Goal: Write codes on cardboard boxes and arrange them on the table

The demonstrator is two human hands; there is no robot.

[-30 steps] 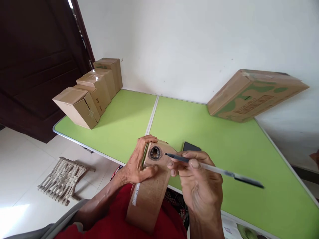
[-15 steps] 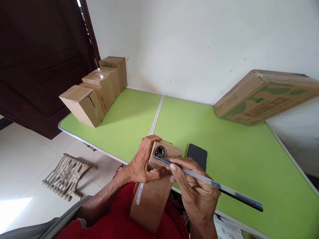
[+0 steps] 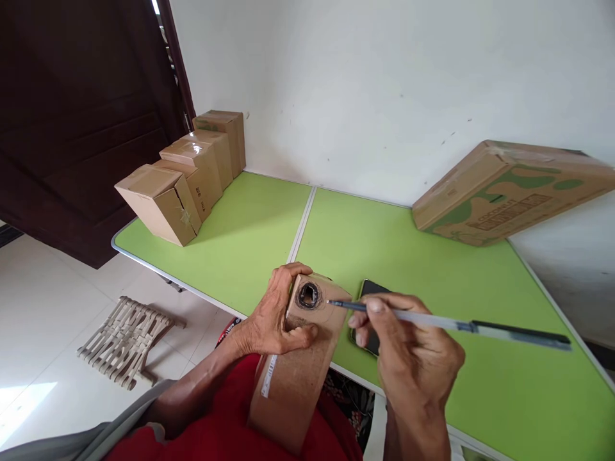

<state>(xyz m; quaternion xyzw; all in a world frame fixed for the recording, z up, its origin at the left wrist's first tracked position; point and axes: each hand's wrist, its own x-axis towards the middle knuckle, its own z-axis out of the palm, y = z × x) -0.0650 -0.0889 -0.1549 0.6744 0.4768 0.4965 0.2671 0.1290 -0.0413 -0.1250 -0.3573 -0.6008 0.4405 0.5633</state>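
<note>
My left hand (image 3: 278, 314) grips the top end of a long brown cardboard box (image 3: 293, 390), which leans against my body. On the box's end face is a round hole (image 3: 308, 295) ringed by dark scribbled ink. A pen (image 3: 432, 319) with a clear barrel and black ends is pinched in my right hand (image 3: 413, 352), its tip just to the right of the hole; whether the tip touches the cardboard I cannot tell. Behind my right hand lies a black phone (image 3: 372, 289), partly covered by it.
Several cardboard boxes (image 3: 163, 198) stand in a row at the left of the green folding table (image 3: 240, 237). A larger printed carton (image 3: 504, 192) leans at the right by the wall. A woven stool (image 3: 129, 339) stands on the floor at left, near a dark door (image 3: 81, 121).
My right hand has drawn the pen away to the right, so its tip has left the hole's rim. My left hand and the held box stay in place.
</note>
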